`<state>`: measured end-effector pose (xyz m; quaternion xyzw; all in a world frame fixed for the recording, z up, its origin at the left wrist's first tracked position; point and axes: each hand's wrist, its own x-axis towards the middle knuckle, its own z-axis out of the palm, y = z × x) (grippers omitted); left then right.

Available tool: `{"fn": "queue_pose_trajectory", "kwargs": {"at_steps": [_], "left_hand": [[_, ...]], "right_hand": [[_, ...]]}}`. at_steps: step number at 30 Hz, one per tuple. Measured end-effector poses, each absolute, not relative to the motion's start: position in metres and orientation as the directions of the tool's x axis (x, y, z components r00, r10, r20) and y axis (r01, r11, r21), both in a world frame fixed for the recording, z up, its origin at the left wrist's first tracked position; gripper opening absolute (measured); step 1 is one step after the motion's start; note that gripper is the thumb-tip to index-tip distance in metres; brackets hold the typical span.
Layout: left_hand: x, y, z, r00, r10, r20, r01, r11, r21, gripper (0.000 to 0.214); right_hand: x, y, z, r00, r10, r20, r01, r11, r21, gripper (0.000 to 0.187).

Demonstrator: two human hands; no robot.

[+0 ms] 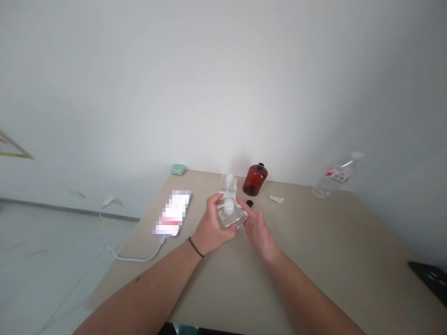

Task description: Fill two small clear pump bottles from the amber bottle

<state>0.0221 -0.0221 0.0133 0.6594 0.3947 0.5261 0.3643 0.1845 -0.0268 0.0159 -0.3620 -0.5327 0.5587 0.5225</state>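
My left hand (213, 224) and my right hand (258, 229) meet over the beige tabletop (223, 298). Between them I hold a clear square glass bottle (229, 216) with a white pump top, gripped from both sides. Just behind it stands a second clear square bottle (227, 187) with a white top. A small black cap (249, 203) lies near my right fingertips, and an amber glass bottle (255, 180) stands upright beyond it.
A phone with a blurred screen (172, 213) lies left of my hands, its white cable (136, 257) running over the table edge to the floor. A mint-green case (178, 169), a white packet (276, 199), a plastic water bottle (333, 177) and a black object (429, 279) sit around the table; a wall stands behind.
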Motion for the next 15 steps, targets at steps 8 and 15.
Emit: {"fn": "queue_pose_trajectory", "kwargs": {"at_steps": [8,15], "left_hand": [[0.023,-0.021,0.007,0.221,0.845,0.488,-0.153,-0.464,0.873,0.086],[0.018,-0.007,0.006,-0.015,0.937,0.348,-0.235,-0.341,0.91,0.073]], "right_hand": [[0.183,-0.019,0.014,-0.224,0.974,-0.022,-0.301,-0.091,-0.949,0.073],[0.184,-0.024,0.014,-0.133,0.982,0.133,-0.418,0.066,-0.906,0.056]]}}
